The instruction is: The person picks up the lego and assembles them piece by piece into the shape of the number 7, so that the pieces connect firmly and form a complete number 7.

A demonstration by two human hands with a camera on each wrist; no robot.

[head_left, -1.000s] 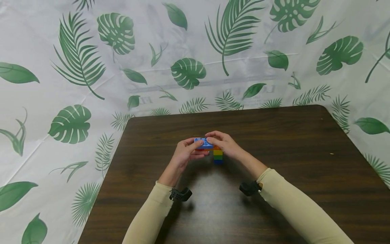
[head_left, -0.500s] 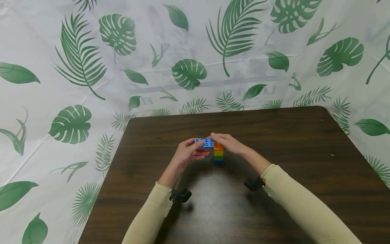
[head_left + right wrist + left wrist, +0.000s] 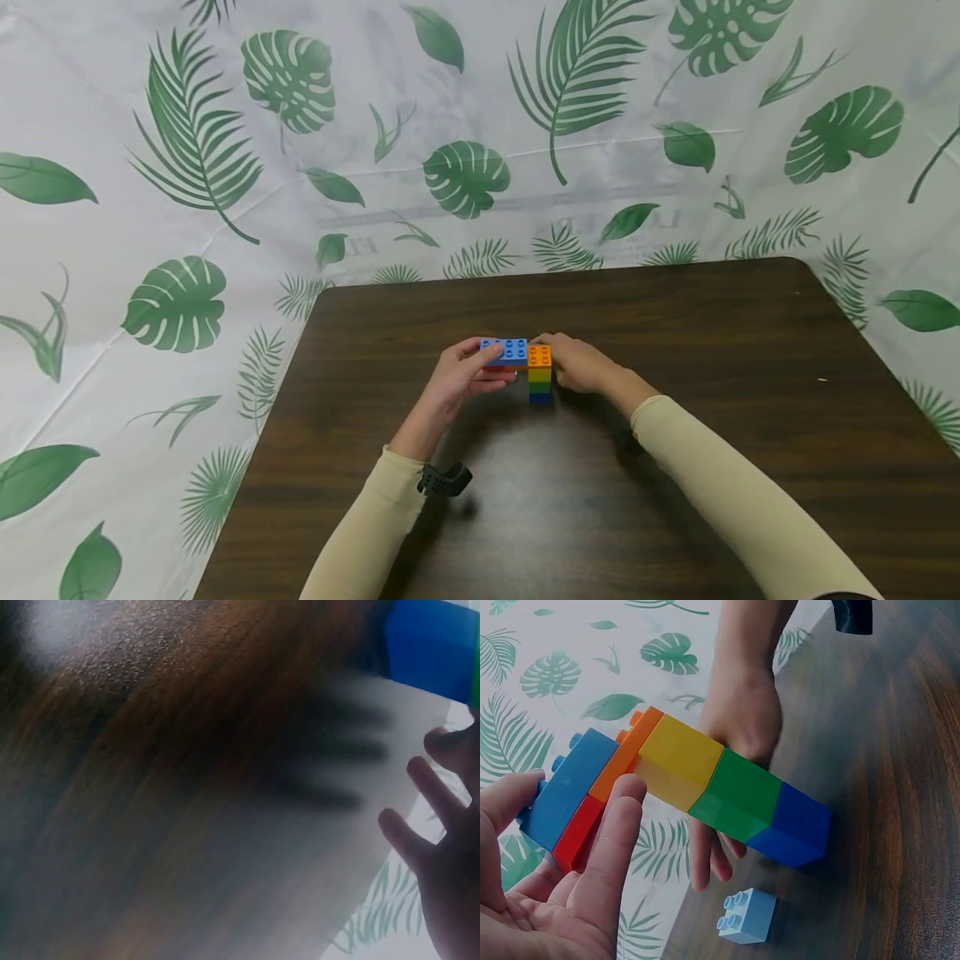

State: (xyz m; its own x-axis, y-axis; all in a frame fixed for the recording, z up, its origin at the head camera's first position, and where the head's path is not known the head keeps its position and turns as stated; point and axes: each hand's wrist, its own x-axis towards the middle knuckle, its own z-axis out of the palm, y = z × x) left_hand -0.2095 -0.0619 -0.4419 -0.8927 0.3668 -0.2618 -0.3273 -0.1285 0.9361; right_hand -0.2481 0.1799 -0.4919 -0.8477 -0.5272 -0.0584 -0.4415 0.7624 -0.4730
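Observation:
My left hand (image 3: 453, 377) pinches the overhanging end of a toy-brick build: its thumb is on a blue brick (image 3: 504, 351), its fingers below by a red brick (image 3: 577, 834). A long orange brick (image 3: 539, 357) lies beneath the blue one and caps a column of yellow (image 3: 676, 761), green (image 3: 735, 793) and dark blue (image 3: 793, 825) bricks. Behind and right of this column is my right hand (image 3: 581, 367), its fingers extended and pointing down in the left wrist view. A light blue brick (image 3: 750, 919) sits near those fingertips; the column hides it in the head view.
Dark wood-grain table (image 3: 675, 333) lies under the build. A white leaf-print sheet (image 3: 390, 192) hangs behind and to the sides. A tiny pale speck (image 3: 822, 380) lies on the table at right. A black camera (image 3: 444, 480) is strapped to my left wrist.
My right hand has moved off the top of the blue and orange bricks, rightward and down behind the column, uncovering their studs. My left hand has kept its hold.

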